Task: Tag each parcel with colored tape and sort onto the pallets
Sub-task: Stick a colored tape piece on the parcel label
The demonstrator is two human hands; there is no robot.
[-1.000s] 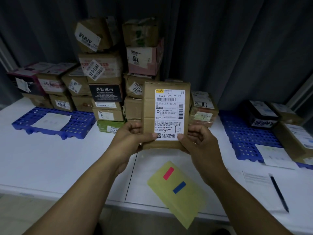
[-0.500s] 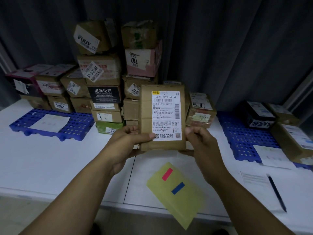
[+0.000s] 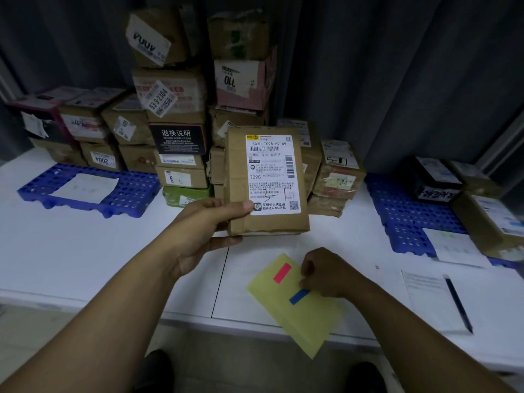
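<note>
Brown cardboard parcel (image 3: 266,222), held upright above the white table (image 3: 85,251) with its printed shipping label (image 3: 273,174) facing the camera. The left hand (image 3: 207,222) grips the parcel's lower left corner, thumb across the front and fingers curled behind. Below and to the right of the parcel, the right hand (image 3: 326,273) rests on a yellow sheet (image 3: 300,321) that overhangs the table's near edge; its curled fingertips pinch the upper end of the blue tape strip (image 3: 298,296), and a red tape strip (image 3: 282,273) lies stuck to the same sheet just left of the hand. Behind the parcel stands a tall stack of parcels (image 3: 175,95). Left of the parcel is a blue pallet (image 3: 136,191) carrying a white paper, with more boxes along its far side. Right of the parcel is a second blue pallet (image 3: 397,211) bearing several boxes. Farther right and nearer the camera, a black pen (image 3: 458,303) lies on a printed form (image 3: 428,296).
</note>
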